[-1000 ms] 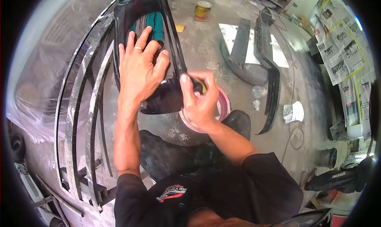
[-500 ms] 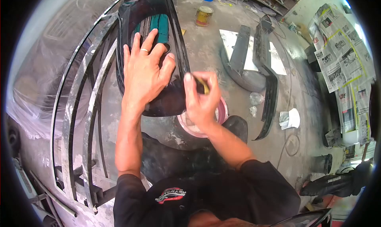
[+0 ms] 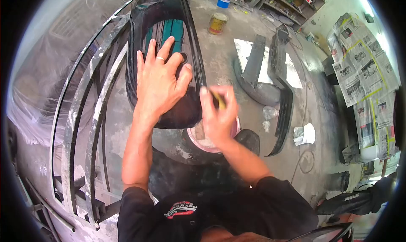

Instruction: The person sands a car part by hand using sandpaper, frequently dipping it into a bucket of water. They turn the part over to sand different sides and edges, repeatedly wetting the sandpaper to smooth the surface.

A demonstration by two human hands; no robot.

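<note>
A glossy black plastic-looking part (image 3: 175,115), long with rounded ends, lies before me. Teal and dark strips (image 3: 172,30) show within its upper middle, and a small round opening sits beside my fingers. My left hand (image 3: 163,79) rests flat on it, fingers spread and a ring on one of them. At the part's right edge, my right hand (image 3: 218,115) is closed on a thin yellow-and-dark pad (image 3: 220,100), thumb right at the rim. Much of the pad is hidden by the fingers. Below that hand stands a pinkish bucket (image 3: 195,139), partly covered by it.
Curved metal bars (image 3: 76,115) stand left, before a plastic-covered shape (image 3: 38,85). At right, dark trim pieces (image 3: 283,89) lie over a white board (image 3: 243,47) and a tyre-like ring (image 3: 258,89). A yellow can (image 3: 218,24) stands farther back. Newspaper-masked panels (image 3: 359,72) line the right.
The view has shifted slightly, so most things sit a little lower. My right hand has slid slightly toward me along the part's edge; my left hand stays flat on it.
</note>
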